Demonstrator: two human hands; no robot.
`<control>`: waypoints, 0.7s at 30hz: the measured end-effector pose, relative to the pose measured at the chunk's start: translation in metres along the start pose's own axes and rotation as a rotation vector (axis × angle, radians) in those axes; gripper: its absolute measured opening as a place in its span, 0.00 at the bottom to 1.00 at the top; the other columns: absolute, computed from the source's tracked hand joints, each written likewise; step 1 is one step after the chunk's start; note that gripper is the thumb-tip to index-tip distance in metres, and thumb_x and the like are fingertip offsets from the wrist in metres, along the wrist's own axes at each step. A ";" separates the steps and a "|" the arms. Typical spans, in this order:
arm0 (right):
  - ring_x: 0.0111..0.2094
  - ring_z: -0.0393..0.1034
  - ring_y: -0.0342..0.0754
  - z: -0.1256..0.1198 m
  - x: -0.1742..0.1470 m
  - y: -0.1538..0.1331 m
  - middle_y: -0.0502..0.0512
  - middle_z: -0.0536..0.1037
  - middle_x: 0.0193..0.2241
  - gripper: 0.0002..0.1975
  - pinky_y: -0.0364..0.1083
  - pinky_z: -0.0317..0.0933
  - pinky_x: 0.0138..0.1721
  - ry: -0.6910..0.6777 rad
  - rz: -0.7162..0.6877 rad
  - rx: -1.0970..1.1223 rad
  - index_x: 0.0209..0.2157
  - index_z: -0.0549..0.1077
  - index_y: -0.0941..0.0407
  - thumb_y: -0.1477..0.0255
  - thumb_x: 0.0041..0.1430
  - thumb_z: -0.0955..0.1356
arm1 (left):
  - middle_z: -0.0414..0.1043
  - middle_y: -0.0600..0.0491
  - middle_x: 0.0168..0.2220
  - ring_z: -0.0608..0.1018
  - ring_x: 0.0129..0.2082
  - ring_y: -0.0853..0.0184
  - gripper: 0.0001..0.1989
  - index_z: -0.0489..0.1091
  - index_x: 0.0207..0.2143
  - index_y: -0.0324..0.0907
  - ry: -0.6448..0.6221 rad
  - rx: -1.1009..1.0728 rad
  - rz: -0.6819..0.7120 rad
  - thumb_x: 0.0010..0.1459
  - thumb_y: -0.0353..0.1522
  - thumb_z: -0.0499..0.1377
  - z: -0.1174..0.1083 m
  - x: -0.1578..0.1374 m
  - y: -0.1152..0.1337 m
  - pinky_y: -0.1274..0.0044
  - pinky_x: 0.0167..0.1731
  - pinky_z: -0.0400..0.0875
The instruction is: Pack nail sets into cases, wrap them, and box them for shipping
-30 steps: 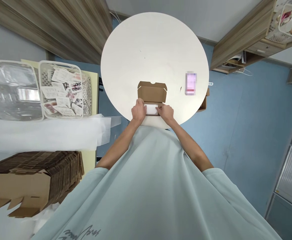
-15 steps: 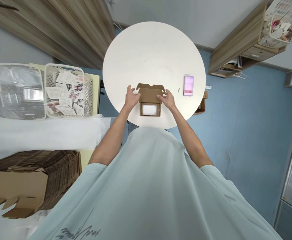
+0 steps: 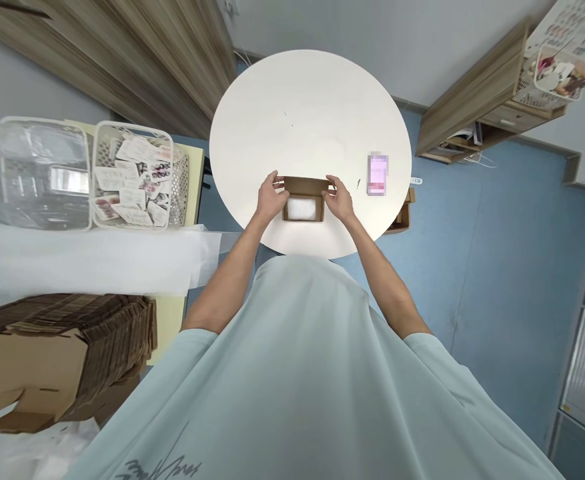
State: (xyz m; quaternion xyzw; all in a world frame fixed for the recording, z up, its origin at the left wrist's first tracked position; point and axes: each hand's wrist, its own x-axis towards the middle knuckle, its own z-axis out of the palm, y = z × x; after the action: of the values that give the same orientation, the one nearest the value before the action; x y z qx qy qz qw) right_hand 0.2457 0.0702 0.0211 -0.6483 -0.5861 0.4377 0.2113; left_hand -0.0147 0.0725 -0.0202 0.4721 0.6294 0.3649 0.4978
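Note:
A small brown cardboard box stands near the front edge of the round white table. Inside it lies a white packet. The box's lid is raised at the back, nearly upright. My left hand grips the left end of the lid, thumb in front and fingers behind. At the right end my right hand holds the lid in the same way, thumb near the box's corner. The fingertips behind the lid are partly hidden.
A phone with a blurred screen lies on the table's right side. To my left are a basket of printed cards, a basket of clear plastic packaging, white sheets and a stack of flat cardboard boxes.
The lid has swung from leaning back to nearly upright. Both hands have moved with it and now sit closer about its ends. The camera view has shifted slightly.

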 end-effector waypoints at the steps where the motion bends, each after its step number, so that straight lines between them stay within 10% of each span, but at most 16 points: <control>1: 0.64 0.79 0.61 0.000 -0.003 0.000 0.65 0.73 0.73 0.34 0.61 0.75 0.67 -0.004 -0.010 -0.007 0.76 0.66 0.48 0.51 0.75 0.68 | 0.74 0.35 0.68 0.78 0.69 0.44 0.44 0.66 0.75 0.40 0.005 -0.001 0.009 0.56 0.30 0.69 0.001 -0.002 -0.001 0.52 0.71 0.73; 11: 0.69 0.72 0.60 0.015 -0.053 0.022 0.68 0.70 0.72 0.37 0.58 0.73 0.69 -0.090 -0.085 -0.123 0.78 0.61 0.54 0.71 0.70 0.64 | 0.73 0.36 0.68 0.77 0.71 0.46 0.39 0.70 0.69 0.41 0.012 0.034 -0.007 0.53 0.27 0.67 0.012 -0.058 -0.023 0.55 0.70 0.75; 21: 0.81 0.57 0.64 0.029 -0.092 0.037 0.70 0.62 0.80 0.39 0.66 0.59 0.79 -0.115 -0.086 -0.285 0.82 0.53 0.56 0.64 0.76 0.66 | 0.65 0.40 0.79 0.66 0.80 0.47 0.39 0.66 0.76 0.44 -0.015 0.281 0.069 0.64 0.34 0.68 0.007 -0.108 -0.035 0.53 0.80 0.60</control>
State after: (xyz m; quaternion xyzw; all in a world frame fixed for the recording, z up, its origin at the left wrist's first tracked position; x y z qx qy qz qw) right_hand 0.2494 -0.0323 0.0063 -0.6198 -0.6806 0.3772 0.1019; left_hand -0.0094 -0.0413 -0.0244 0.5613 0.6539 0.2866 0.4187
